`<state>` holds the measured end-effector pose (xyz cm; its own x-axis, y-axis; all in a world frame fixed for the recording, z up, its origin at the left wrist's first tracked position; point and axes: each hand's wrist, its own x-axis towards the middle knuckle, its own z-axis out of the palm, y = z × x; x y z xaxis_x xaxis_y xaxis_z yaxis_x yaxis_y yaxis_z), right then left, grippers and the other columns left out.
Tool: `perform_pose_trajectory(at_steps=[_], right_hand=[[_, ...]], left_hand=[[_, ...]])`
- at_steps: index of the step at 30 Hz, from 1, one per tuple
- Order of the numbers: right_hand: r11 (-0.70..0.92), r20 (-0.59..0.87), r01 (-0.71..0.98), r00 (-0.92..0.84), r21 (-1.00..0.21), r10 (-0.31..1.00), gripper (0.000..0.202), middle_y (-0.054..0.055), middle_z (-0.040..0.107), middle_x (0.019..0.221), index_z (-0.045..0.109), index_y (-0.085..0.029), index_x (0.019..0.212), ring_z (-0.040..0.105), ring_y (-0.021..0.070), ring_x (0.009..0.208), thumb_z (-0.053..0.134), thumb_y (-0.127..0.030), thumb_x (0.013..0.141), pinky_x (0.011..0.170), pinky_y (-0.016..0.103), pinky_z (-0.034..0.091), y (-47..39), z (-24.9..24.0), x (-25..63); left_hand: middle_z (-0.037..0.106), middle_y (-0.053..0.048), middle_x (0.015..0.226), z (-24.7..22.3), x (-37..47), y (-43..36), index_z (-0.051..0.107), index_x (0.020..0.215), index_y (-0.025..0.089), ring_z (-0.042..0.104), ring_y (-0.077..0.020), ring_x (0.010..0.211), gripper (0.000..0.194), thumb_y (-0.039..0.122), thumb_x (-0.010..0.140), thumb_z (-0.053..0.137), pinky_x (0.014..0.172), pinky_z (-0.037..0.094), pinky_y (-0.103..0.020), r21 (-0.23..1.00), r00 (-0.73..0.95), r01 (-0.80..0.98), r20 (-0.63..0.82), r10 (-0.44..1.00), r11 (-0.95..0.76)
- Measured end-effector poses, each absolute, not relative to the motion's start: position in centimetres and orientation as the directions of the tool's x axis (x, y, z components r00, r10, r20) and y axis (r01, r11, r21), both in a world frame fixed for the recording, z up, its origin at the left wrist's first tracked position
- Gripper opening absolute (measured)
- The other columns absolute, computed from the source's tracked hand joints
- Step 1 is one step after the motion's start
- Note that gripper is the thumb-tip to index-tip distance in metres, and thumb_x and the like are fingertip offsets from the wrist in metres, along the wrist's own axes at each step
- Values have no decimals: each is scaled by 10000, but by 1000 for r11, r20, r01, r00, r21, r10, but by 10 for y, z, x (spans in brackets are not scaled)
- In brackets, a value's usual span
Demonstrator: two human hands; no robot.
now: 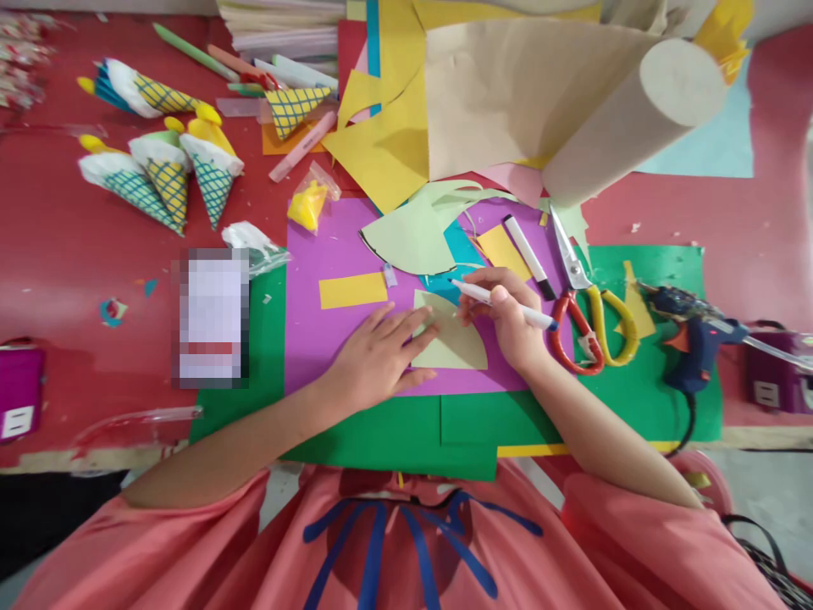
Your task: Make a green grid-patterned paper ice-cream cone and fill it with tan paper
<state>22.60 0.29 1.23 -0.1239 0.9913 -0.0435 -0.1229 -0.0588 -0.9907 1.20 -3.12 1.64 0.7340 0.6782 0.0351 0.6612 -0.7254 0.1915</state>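
Tabletop (63, 271) in red across the frame, overlaid at centre with a green sheet (356, 440) and a purple sheet (311, 356), probably as a work surface. Towards centre right, scissors (575, 273) with handles spread and a glue gun (695, 343), presumably laid there for easy reach. At centre, left hand (368, 364) flat, fingers fanned, gripping nothing, fingertips over a small pale green piece (457, 343), apparently as a steadying weight. Just right, right hand (514, 318) curled closed around a white pen (473, 292), near the tip, seemingly for control; tip contact impossible to tell.
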Motion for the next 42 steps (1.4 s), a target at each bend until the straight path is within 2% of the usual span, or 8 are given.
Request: perform_pose_trajectory(at_steps=[6,9,14,17,25,31,36,42], right_hand=[[-134,-122,-37,-232,-990,965,252,11,682,782,663,-205,938,668,144,681,647,-438,843,613,279,559,9,15,221],[-136,-145,49,-281,-989,949,249,18,685,782,656,-190,916,663,140,659,658,-425,835,607,275,536,13,18,218],[12,-52,199,-315,-980,948,186,21,662,777,628,-170,845,622,132,686,643,-355,847,618,264,486,21,16,210],[84,3,254,-302,-963,953,201,17,646,735,606,-169,775,581,123,656,628,-353,853,593,257,454,24,12,206],[50,-26,261,-280,-964,960,269,-9,605,611,573,-182,709,539,112,572,605,-391,877,566,260,427,24,13,206],[-12,-70,241,-234,-970,970,252,-17,601,588,572,-193,711,547,115,536,596,-375,883,533,264,426,18,13,205],[28,-34,261,-232,-965,972,249,-19,595,584,569,-196,695,538,112,536,601,-357,882,531,264,410,18,9,206],[42,-31,283,-247,-958,969,238,-25,585,562,569,-196,691,522,111,524,601,-338,879,537,267,397,20,8,207]], left_hand=[[512,-204,1366,17,28,-50,413,1429,109,500,-321,1210,671,541,918,459,1067,356,-472,135,671,733,9,741,-666],[532,-206,1335,17,26,-47,493,1364,109,509,-333,1190,631,552,917,447,1049,376,-490,145,701,704,11,713,-695],[589,-180,1281,19,13,-34,573,1268,100,568,-301,1142,539,503,926,470,989,458,-444,245,742,631,88,665,-736],[638,-149,1239,18,4,-28,610,1219,105,589,-268,1160,429,410,940,492,1027,455,-411,229,797,544,161,583,-807],[655,-108,1256,16,-8,-18,638,1187,116,608,-219,1176,348,327,944,504,1078,444,-380,194,822,485,231,521,-852],[641,-112,1278,18,-10,-13,634,1212,132,593,-250,1201,364,297,911,513,1085,428,-447,236,757,576,209,619,-783],[656,-87,1258,19,-9,-13,636,1203,150,598,-238,1186,354,308,921,491,1058,442,-422,183,757,592,208,619,-785],[676,-82,1215,17,-7,-14,665,1138,157,609,-231,1159,284,226,909,512,1029,466,-413,207,729,606,239,641,-768]])
